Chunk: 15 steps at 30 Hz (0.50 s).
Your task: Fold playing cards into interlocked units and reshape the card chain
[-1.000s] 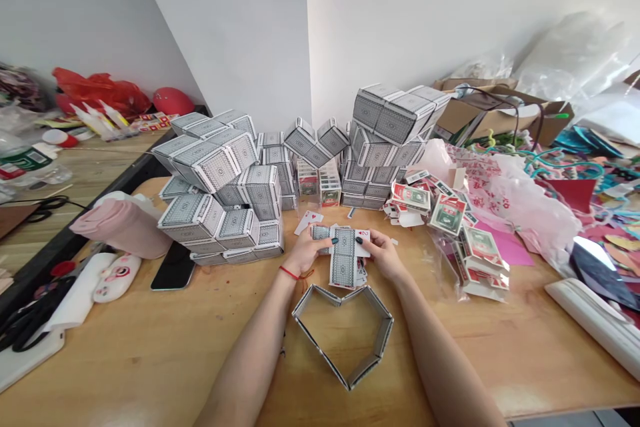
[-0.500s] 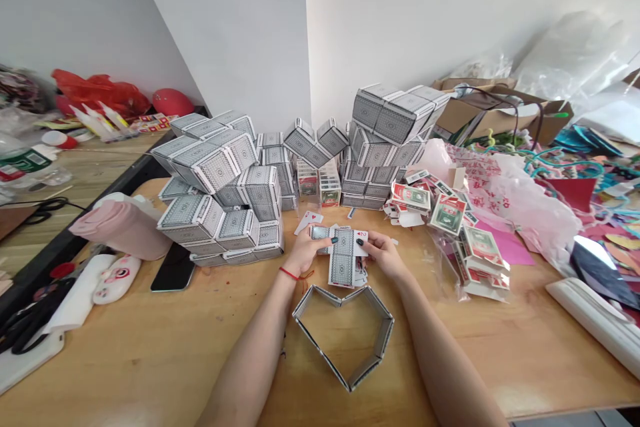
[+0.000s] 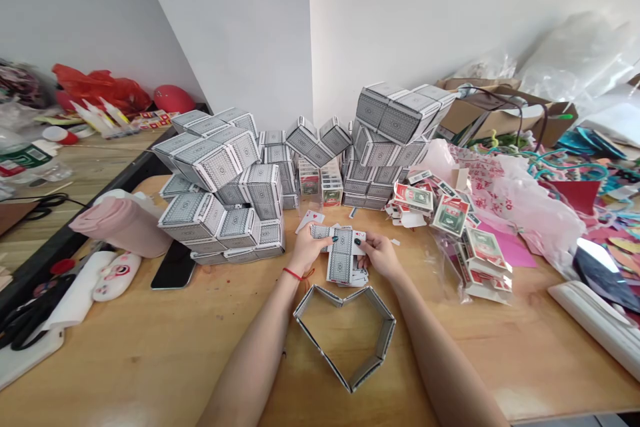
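Several playing cards (image 3: 341,260) with grey patterned backs lie crossed between my hands. My left hand (image 3: 311,248) is closed on their left side, its thumb pressing on top. On the right, my right hand (image 3: 379,252) pinches the end of a crosswise card (image 3: 359,236) whose corner shows a red 2. Loose cards (image 3: 360,276) lie face up under the crossed ones. Closer to me, between my forearms, a heart-shaped frame (image 3: 315,339) of joined cards stands on edge. One more card (image 3: 310,219) lies just beyond my left hand.
Stacked card-covered blocks (image 3: 220,167) rise at the back left, others (image 3: 395,113) at the back right. Opened card boxes (image 3: 450,213) are piled on the right. A phone (image 3: 173,272), pink roll (image 3: 120,227) and mouse (image 3: 117,276) lie left.
My right hand and its crosswise card have shifted slightly left, so less of that card sticks out from the crossed ones. The left hand keeps its grip. The view has moved slightly.
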Tool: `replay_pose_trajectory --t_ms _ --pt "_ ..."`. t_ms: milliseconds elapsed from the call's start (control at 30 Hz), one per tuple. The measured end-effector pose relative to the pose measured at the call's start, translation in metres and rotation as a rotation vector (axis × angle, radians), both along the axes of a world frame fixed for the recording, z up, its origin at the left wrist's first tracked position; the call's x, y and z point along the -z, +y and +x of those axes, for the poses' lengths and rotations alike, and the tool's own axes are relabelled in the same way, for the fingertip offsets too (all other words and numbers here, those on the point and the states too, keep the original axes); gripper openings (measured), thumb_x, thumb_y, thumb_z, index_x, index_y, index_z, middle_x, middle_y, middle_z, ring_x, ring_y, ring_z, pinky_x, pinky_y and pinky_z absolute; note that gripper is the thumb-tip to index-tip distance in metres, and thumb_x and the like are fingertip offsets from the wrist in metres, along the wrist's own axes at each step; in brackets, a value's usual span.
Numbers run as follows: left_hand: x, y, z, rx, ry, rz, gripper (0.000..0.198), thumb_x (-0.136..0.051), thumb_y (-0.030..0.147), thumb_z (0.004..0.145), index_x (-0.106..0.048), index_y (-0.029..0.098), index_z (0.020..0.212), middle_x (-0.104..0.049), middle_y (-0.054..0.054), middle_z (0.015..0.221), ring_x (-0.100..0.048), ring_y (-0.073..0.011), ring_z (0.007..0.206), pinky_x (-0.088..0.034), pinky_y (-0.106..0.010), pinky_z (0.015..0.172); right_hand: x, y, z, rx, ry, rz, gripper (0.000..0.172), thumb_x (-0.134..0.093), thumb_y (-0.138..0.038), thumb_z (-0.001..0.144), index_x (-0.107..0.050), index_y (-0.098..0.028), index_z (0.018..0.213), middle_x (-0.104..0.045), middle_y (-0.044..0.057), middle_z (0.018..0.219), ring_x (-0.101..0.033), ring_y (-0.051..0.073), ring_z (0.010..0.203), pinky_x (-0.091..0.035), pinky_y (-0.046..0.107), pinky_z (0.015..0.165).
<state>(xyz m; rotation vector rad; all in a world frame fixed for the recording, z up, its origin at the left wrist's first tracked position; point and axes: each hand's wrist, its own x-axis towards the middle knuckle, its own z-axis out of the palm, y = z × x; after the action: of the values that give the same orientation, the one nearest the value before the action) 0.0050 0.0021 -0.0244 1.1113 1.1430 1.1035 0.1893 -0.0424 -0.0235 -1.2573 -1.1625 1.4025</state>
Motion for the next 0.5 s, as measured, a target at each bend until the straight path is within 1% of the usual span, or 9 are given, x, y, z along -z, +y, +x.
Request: replay_pose_trajectory --t_ms 200,333,433,500 --pt "-0.003 -0.001 0.001 0.003 0.041 0.012 0.032 -0.072 0.013 0.049 -0.054 0.015 0.075 -0.056 0.003 0.065 -0.051 -0.0091 0.058 -0.040 -0.020 0.056 0.001 0.002 -0.001 0.010 -0.015 -0.019 0.026 -0.058 -0.044 0.070 -0.048 -0.020 0.070 -0.057 -0.002 0.043 -0.054 0.016 0.032 -0.040 0.024 0.028" --pt "-0.005 0.000 0.002 -0.008 0.011 -0.009 0.033 -0.073 0.012 0.047 -0.054 0.015 0.074 -0.057 0.003 0.066 -0.052 -0.0089 0.059 -0.040 -0.020 0.057 -0.003 0.001 0.001 -0.037 0.040 -0.020 0.028 -0.057 -0.045 0.072 -0.049 -0.019 0.075 -0.058 -0.003 0.045 -0.055 0.015 0.035 -0.042 0.024 0.032" --pt "-0.008 0.001 0.001 0.002 -0.094 -0.092 0.035 -0.074 0.014 0.048 -0.054 0.015 0.077 -0.059 0.001 0.070 -0.054 -0.0104 0.062 -0.043 -0.022 0.059 -0.006 0.000 0.003 -0.062 0.131 -0.021 0.029 -0.057 -0.045 0.072 -0.047 -0.019 0.082 -0.060 -0.003 0.049 -0.057 0.014 0.039 -0.045 0.023 0.036" --pt "-0.013 0.001 -0.001 0.065 -0.246 -0.180 0.034 -0.072 0.017 0.053 -0.055 0.015 0.083 -0.060 0.000 0.074 -0.057 -0.0129 0.065 -0.045 -0.025 0.060 -0.006 -0.001 0.004 -0.061 0.205 -0.017 0.030 -0.059 -0.043 0.072 -0.045 -0.019 0.084 -0.060 -0.003 0.051 -0.058 0.013 0.039 -0.045 0.022 0.037"
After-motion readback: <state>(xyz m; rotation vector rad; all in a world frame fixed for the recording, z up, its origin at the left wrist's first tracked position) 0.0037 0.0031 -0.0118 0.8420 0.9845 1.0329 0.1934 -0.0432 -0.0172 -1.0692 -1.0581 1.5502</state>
